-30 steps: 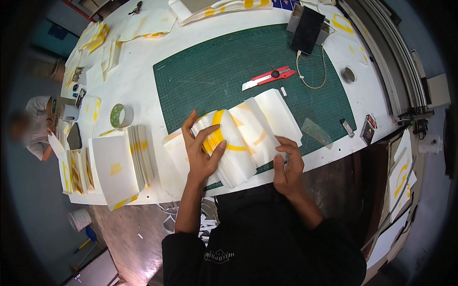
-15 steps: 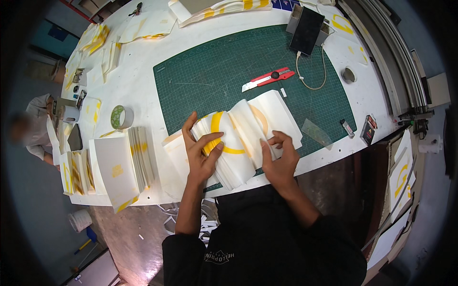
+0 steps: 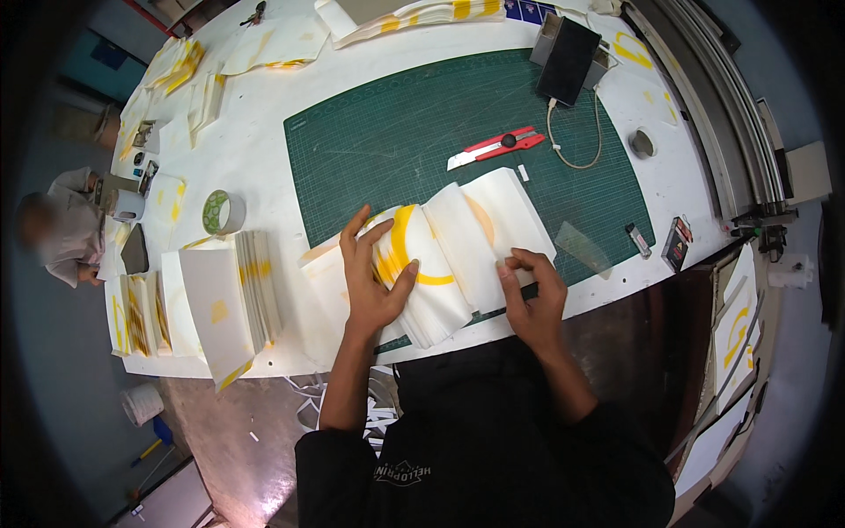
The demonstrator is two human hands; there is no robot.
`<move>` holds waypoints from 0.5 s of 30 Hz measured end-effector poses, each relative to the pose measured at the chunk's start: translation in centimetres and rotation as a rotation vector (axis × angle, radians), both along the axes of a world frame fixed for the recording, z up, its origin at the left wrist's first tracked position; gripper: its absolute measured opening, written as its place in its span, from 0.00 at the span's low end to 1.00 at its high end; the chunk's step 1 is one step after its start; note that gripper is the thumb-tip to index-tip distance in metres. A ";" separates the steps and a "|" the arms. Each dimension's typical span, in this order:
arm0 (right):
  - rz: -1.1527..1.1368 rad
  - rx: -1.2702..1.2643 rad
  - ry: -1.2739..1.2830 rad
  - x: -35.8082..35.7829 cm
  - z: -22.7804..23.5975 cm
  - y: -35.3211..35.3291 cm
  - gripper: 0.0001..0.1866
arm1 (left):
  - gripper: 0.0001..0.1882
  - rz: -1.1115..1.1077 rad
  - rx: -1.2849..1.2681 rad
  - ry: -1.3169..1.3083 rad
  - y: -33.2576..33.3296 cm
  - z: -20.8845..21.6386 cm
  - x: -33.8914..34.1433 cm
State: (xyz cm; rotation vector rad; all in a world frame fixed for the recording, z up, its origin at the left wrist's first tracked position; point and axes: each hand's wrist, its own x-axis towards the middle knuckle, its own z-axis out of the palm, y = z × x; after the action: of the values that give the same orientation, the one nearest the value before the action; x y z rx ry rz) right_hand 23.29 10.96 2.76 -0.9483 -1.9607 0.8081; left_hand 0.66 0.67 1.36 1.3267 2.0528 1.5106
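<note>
A thick stack of white sheets with yellow print (image 3: 434, 304) lies partly opened over the near part of the green cutting mat (image 3: 387, 132). My left hand (image 3: 377, 286) grips its left side, with the thumb across the top and the fingers along the far left edge. At the stack's right, my right hand (image 3: 537, 299) pinches the edge of a turned white sheet (image 3: 466, 231) between thumb and fingertips. Farther away on the mat rests a red cutter knife (image 3: 497, 148), its blade pointing left. A small clear plastic piece (image 3: 583, 248) lies to the right.
At left stand a fanned stack of printed sheets (image 3: 255, 290) and a tape roll (image 3: 223, 212). A phone (image 3: 568, 60) with a cable leans on a box at far right. A blade box (image 3: 677, 243) lies near the right table edge. A person (image 3: 75, 220) works at far left.
My right hand has shifted right along the sheet's edge. The index finger of my left hand has lifted off the print. The person at left has moved their arms.
</note>
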 end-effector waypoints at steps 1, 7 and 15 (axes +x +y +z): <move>0.003 -0.051 -0.013 0.0 -0.1 0.2 0.16 | 0.31 -0.003 -0.007 0.014 0.1 -0.1 0.0; -0.048 -0.022 0.069 -1.9 -0.6 -2.2 0.19 | 0.18 -0.006 -0.042 -0.021 -0.1 0.0 0.0; -0.271 -0.033 0.058 -2.4 -1.9 -1.3 0.12 | 0.13 0.019 0.009 -0.116 -0.3 0.2 0.0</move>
State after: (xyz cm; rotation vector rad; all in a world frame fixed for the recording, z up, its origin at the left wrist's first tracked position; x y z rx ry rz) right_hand 20.91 9.63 0.82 -1.1674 -1.7267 0.7059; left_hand 0.62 0.38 1.51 1.1956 1.9949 1.5681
